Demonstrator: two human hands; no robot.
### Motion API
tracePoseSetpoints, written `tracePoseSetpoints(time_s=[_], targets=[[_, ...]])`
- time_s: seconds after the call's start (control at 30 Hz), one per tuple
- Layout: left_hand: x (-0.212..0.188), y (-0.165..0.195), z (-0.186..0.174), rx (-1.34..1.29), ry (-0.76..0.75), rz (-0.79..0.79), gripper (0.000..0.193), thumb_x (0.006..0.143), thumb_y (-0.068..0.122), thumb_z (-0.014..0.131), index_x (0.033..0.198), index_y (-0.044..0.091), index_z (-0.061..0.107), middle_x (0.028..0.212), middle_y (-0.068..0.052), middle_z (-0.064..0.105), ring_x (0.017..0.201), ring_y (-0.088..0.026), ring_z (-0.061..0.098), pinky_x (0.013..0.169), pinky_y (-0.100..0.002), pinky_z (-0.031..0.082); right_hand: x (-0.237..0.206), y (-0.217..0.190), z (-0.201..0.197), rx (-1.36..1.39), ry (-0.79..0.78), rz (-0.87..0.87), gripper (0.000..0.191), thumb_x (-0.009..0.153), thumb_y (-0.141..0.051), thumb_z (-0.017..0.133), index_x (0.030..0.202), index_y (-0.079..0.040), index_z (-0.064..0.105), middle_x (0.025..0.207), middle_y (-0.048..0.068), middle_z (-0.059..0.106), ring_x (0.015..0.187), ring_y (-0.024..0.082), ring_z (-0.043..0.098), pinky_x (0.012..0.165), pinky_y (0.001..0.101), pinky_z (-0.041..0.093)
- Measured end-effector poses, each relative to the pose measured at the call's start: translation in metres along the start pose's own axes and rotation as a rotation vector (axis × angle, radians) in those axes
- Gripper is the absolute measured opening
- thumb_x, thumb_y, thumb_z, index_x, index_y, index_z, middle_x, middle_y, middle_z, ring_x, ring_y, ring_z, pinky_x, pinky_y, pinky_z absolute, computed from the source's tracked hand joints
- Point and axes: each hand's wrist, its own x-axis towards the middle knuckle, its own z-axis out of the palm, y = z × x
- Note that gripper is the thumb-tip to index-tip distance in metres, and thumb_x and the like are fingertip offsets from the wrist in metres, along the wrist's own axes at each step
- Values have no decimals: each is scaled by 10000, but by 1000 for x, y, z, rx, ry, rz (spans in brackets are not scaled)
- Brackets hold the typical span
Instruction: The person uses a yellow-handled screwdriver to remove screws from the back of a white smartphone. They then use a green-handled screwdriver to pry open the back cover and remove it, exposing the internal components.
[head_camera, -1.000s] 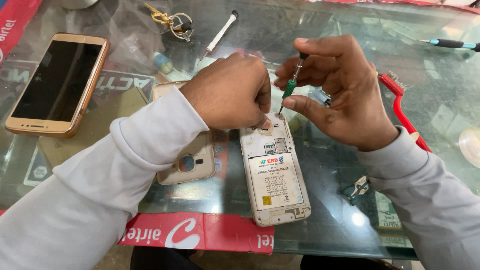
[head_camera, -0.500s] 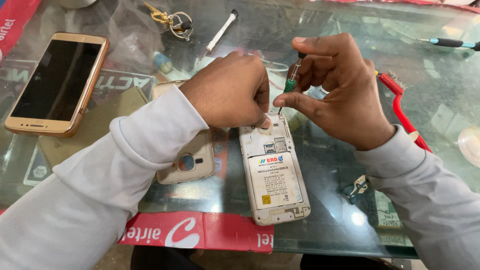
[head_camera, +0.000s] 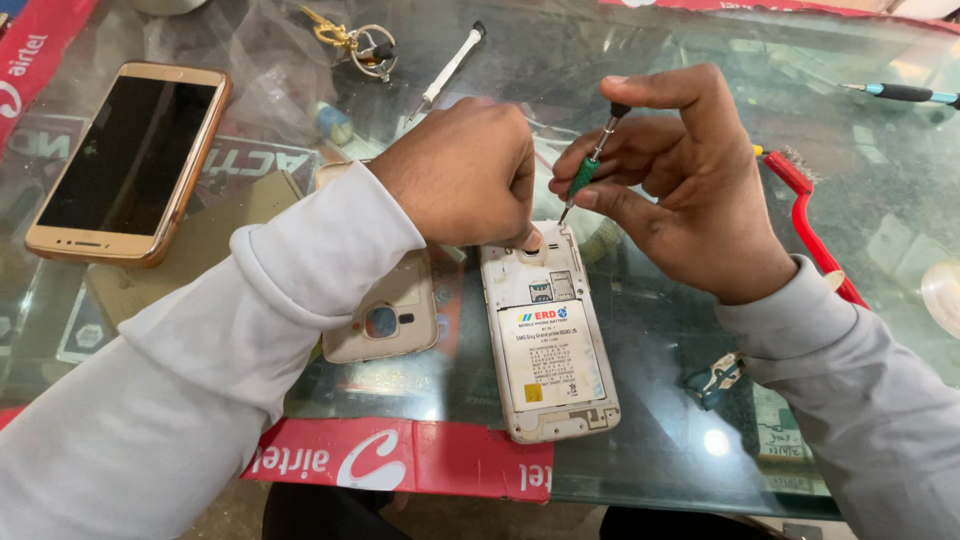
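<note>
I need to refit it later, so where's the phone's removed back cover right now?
In the head view, the back cover lies on the glass table, partly under the left hand's sleeve, just left of the opened phone.

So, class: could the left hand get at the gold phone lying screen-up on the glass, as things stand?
Probably yes: the left hand presses the opened phone, but nothing lies between it and the gold phone.
</note>
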Motion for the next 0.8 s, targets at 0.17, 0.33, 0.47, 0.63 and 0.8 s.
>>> tracePoseSetpoints(time_s=[0.17, 0.33, 0.47, 0.63, 0.8], targets=[[2, -1, 2, 20, -6, -34, 279, 626, 284, 924, 695, 54, 782, 699, -146, 736, 678, -278, 739, 654, -408, 564, 4, -2, 5, -176, 17, -138, 741, 921, 89, 796, 1471, -106, 340, 1106, 149, 658, 1071, 203, 672, 976, 307, 562], [1, -2, 2, -5, 6, -18, 298, 616, 287, 928, 689, 47, 767, 681, -146, 731, 658, -277, 742, 653, -397, 570, 7, -5, 7, -51, 38, 89, 684, 887, 38, 764, 1416, -114, 358, 1043, 94, 687, 998, 157, 719, 898, 292, 636], [3, -3, 2, 7, 6, -34, 273, 621, 273, 920, 674, 50, 772, 671, -143, 729, 655, -280, 737, 640, -404, 563, 8, -4, 7, -210, 28, -129, 725, 900, 54, 814, 1445, -102, 362, 1126, 140, 616, 1098, 210, 652, 1018, 342, 582], [3, -3, 2, -11, 9, 2, 262, 625, 279, 919, 681, 63, 781, 672, -137, 728, 638, -276, 733, 631, -399, 557, 5, -3, 4, 34, 49, 91, 666, 907, -8, 788, 1417, -119, 372, 1044, 65, 690, 1004, 131, 723, 917, 274, 637], [4, -2, 2, -11, -2, -32, 260, 631, 277, 917, 674, 61, 778, 668, -128, 735, 637, -256, 740, 633, -389, 564, 8, -2, 3, -171, 17, -176, 752, 863, 65, 847, 1422, -81, 366, 1092, 137, 637, 1040, 188, 652, 949, 310, 563]])
